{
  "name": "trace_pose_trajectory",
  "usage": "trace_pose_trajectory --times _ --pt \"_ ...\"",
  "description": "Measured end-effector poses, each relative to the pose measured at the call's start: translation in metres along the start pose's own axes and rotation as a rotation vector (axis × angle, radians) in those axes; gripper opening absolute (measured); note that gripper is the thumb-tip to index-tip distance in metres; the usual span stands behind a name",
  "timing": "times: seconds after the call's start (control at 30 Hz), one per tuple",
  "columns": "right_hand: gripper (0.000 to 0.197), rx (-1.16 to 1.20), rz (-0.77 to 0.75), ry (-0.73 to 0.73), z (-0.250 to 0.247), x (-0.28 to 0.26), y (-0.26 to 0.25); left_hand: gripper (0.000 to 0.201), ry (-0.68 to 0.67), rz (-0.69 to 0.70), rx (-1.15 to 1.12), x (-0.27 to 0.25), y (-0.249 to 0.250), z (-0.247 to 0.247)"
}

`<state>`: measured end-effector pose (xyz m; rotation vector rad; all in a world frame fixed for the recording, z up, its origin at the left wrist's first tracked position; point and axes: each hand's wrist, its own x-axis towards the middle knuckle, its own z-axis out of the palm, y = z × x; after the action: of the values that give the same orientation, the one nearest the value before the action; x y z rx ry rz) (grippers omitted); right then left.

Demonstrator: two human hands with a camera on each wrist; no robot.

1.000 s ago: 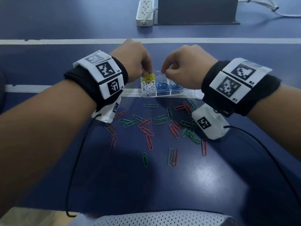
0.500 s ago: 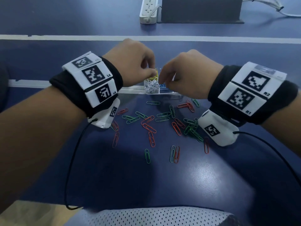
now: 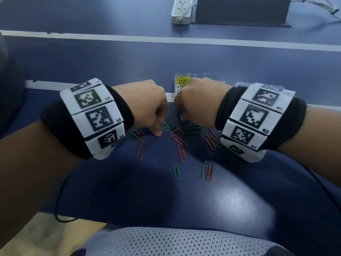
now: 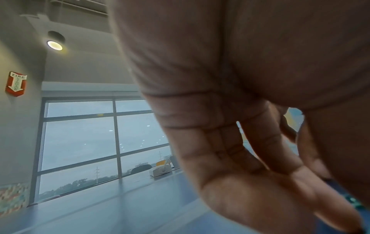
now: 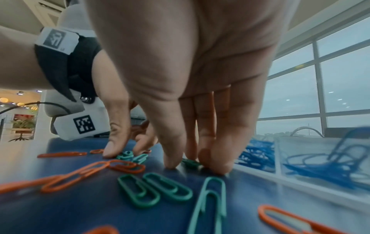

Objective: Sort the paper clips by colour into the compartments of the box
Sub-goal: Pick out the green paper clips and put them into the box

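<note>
**Meanwhile, both hands drop to the loose clips: risk of a mixed grab**

Here the blue table (image 3: 129, 191) carries a scatter of orange and green paper clips (image 3: 180, 143) just this side of the clear box (image 3: 204, 75), whose compartments already hold yellow clips (image 3: 182, 79), white ones below them and, per the right wrist view, blue clips (image 5: 258, 150).

The left hand (image 3: 145, 106) is down on the table w/ fingers curled, thumb and fingertip closing at a green clip (image 5: 125, 156); whether it's actually gripped, can't tell. The right hand (image 3: 199, 104) stands on straight fingertips (image 5: 172, 161) over another green clip (image 5: 190, 162), pressing it, not yet lifting.

Likely trouble: clips lie overlapped and hooked, orange w/ green, so one pick could drag a wrong-colour neighbour along. Flat clips on a smooth top may also skid from under a fingertip. Hands work v. close together and close to the box edge; a knock could shift it.

Legible writing: a red wall sign (image 4: 16, 83) reads "FIRE"; wristband tags (image 3: 96, 115) show codes like "L4".
</note>
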<state>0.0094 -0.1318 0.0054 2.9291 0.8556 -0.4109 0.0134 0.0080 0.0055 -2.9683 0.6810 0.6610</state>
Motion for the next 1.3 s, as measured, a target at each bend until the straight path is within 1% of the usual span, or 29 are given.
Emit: trace_pose_trajectory --times 0.13,0.2,0.23,0.3,0.33,0.4,0.47,0.57,0.67,0.73,0.77,0.9,1.07,1.17,1.23,1.3 --pt "0.017 -0.018 -0.003 -0.006 -0.002 0.001 -0.005 0.011 0.004 0.022 -0.022 -0.005 0.000 0.004" --pt "0.006 -0.021 -0.002 0.008 -0.001 0.001 -0.007 0.005 0.011 0.029 -0.020 -0.008 0.001 0.005" --pt "0.004 -0.018 0.003 0.014 -0.001 0.002 -0.007 0.005 0.016 0.034 -0.019 -0.009 0.001 0.005" --pt "0.005 0.014 0.012 0.018 -0.001 0.002 -0.008 0.012 0.034 0.043 -0.039 -0.012 0.000 0.005" --pt "0.010 0.044 0.013 0.024 -0.001 0.004 -0.007 0.014 0.050 0.041 -0.065 -0.013 -0.001 0.004" --pt "0.022 0.107 0.030 0.020 -0.001 0.006 -0.005 0.011 0.080 0.035 -0.142 -0.016 -0.005 0.002" --pt "0.020 0.173 0.044 0.020 -0.001 0.008 -0.006 0.010 0.090 0.032 -0.242 -0.020 -0.011 0.001" --pt "0.019 0.207 0.037 0.027 -0.002 0.011 -0.012 0.020 0.089 0.039 -0.317 -0.027 -0.021 0.001" --pt "0.015 0.211 0.004 0.035 -0.002 0.011 -0.022 0.020 0.086 0.004 -0.311 -0.034 -0.030 0.005" --pt "0.017 0.164 -0.024 0.007 -0.002 0.012 -0.029 0.015 0.069 -0.010 -0.299 -0.039 -0.033 0.009" --pt "0.018 0.132 -0.034 -0.005 -0.001 0.013 -0.033 0.015 0.060 -0.005 -0.286 -0.041 -0.034 0.010" --pt "0.019 0.069 -0.059 -0.022 -0.001 0.015 -0.040 0.025 0.033 0.022 -0.210 -0.044 -0.036 0.017" --pt "0.019 0.079 -0.070 -0.013 -0.003 0.016 -0.037 0.025 0.069 0.058 -0.153 -0.039 -0.037 0.020" --pt "0.026 0.102 -0.076 0.028 -0.004 0.017 -0.035 0.027 0.096 0.078 -0.149 -0.038 -0.038 0.020" --pt "0.027 0.126 -0.073 0.027 -0.002 0.017 -0.037 0.030 0.092 0.091 -0.136 -0.038 -0.038 0.021" --pt "0.024 0.129 -0.085 0.009 0.001 0.017 -0.041 0.030 0.074 0.101 -0.122 -0.038 -0.038 0.021"
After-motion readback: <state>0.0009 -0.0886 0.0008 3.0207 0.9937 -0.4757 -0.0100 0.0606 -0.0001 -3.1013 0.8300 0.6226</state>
